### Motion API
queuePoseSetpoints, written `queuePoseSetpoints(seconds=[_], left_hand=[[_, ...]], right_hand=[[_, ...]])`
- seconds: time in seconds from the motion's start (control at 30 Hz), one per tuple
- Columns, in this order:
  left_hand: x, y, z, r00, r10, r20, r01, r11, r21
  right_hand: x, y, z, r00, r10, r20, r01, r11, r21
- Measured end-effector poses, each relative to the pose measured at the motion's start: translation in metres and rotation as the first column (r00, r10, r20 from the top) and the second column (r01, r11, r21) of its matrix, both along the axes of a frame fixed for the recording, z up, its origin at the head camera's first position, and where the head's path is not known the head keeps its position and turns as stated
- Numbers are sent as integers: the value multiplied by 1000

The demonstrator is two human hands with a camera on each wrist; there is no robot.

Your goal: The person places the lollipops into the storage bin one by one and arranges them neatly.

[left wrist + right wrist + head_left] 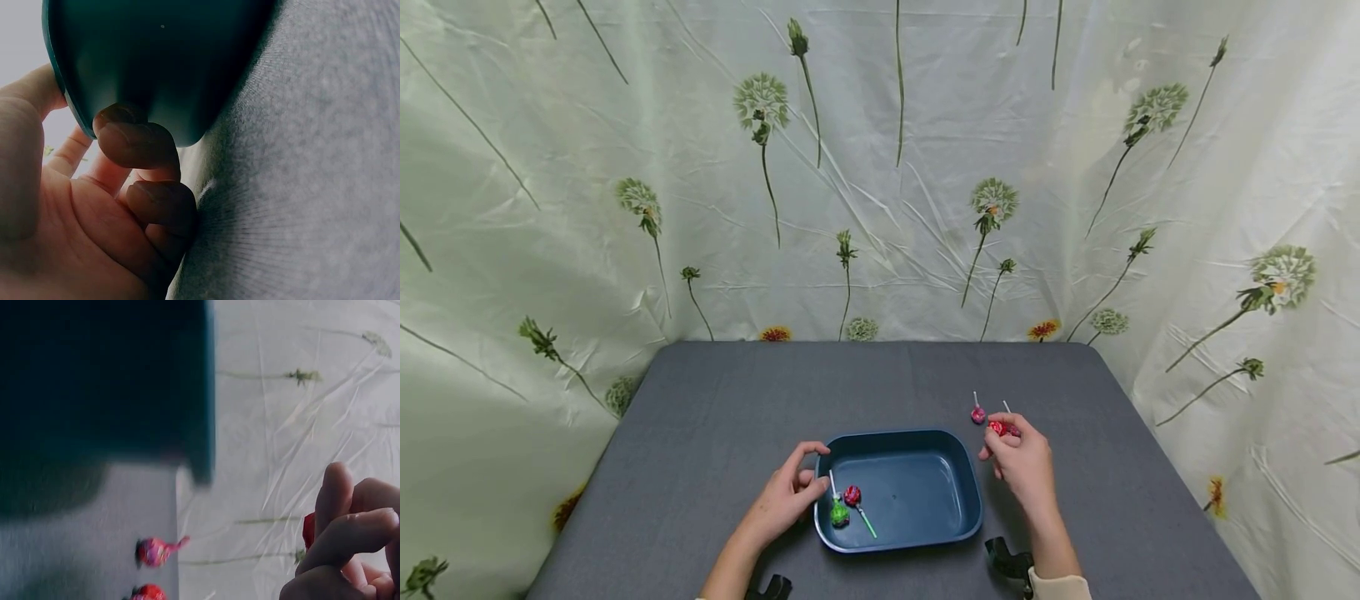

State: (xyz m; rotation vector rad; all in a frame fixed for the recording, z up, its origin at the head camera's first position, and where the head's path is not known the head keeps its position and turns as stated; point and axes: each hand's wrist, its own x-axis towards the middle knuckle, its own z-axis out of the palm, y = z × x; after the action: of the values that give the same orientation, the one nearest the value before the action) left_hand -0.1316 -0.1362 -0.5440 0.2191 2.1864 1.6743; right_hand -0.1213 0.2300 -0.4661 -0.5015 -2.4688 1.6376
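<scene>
My left hand (784, 500) grips the left rim of a dark blue tray (895, 547). In the left wrist view, curled fingers (140, 147) lie against the outer wall of the tray (162, 69). Inside the tray, at its left end, are a green lollipop (839, 512) and a red lollipop (852, 496) with a green stick. Beyond the tray's right side, my right hand (1026, 467) pinches a red lollipop (997, 427), mostly hidden by the fingers in the right wrist view. Near that hand a pink lollipop (977, 414) lies on the table.
Another lollipop (1013, 431) lies partly hidden behind the right fingers. A grey cloth covers the table (737, 392). A curtain with dandelion prints (910, 208) hangs along the back and sides. Black wrist mounts (1007, 560) sit below both hands.
</scene>
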Motion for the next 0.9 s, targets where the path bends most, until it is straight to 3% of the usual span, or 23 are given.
queuePoseSetpoints(seconds=[0.33, 0.9], left_hand=[[-1, 0, 0, 1000, -1, -10, 1, 1000, 3], [2, 0, 1, 1000, -1, -32, 1, 1000, 1]], right_hand=[[4, -24, 4, 993, 101, -64, -109, 983, -144], [9, -53, 4, 974, 210, -83, -224, 948, -227]])
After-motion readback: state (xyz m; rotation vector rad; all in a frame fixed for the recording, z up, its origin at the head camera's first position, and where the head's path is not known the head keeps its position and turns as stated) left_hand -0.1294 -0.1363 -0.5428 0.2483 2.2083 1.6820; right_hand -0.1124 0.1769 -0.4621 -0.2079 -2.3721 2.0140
